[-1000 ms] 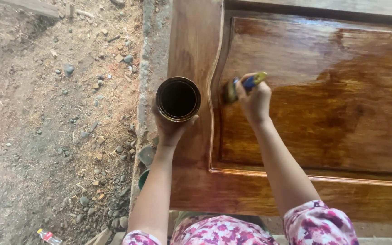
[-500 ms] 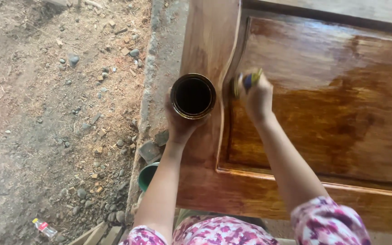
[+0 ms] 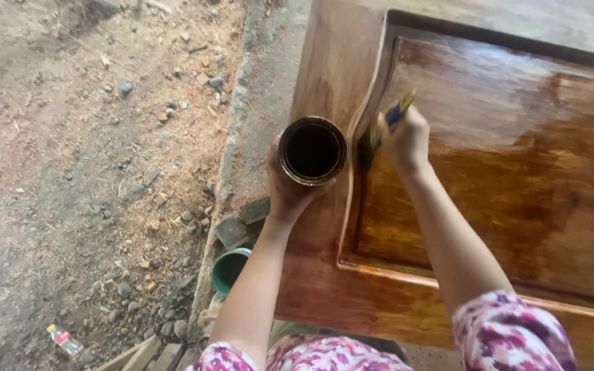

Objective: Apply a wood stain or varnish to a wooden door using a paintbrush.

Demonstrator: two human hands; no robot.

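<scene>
Brush (image 3: 385,130) | R hand (image 3: 404,141) grip clamped, on door (image 3: 517,172) | L hand (image 3: 290,189) grip round tin (image 3: 312,150)

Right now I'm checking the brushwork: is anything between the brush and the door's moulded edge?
Nothing visible. The right hand holds the brush against the glossy door; the can stays left.

We see soft, even daylight, no hard shadows. Wet sheen glares pale across the upper part of the door panel (image 3: 517,158), esp. toward its top right corner. Dirt ground (image 3: 84,178) looks flat, slightly washed out. Overall pic a bit soft; right hand (image 3: 404,141) slightly blurred.
</scene>
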